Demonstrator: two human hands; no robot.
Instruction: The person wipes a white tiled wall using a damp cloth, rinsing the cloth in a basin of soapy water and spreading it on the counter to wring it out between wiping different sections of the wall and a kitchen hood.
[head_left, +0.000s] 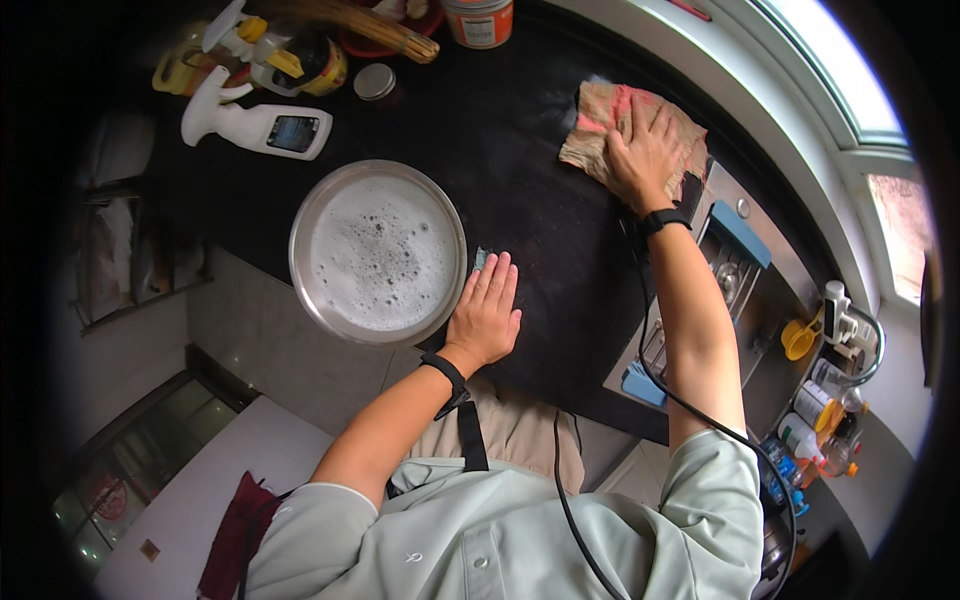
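My right hand (649, 150) lies flat on a crumpled beige and pink cloth (589, 146), pressing it to the black countertop (547, 202) near the window side. Its fingers are slightly spread over the fabric. My left hand (486, 311) rests palm down on the counter's front part, holding nothing I can see. Just beyond its fingertips shows a small greenish patch (481, 259), too small to identify. Close beside that hand, to its left, stands a round metal basin (298, 259) filled with foamy white suds (382, 255).
A white spray bottle (247, 131) lies behind the basin, near a lidded jar (374, 81), more bottles (300, 64) and an orange-labelled tub (480, 22). At right are a sink (731, 281), a faucet (874, 349) and several bottles (814, 405). A black cable (643, 330) crosses my right arm.
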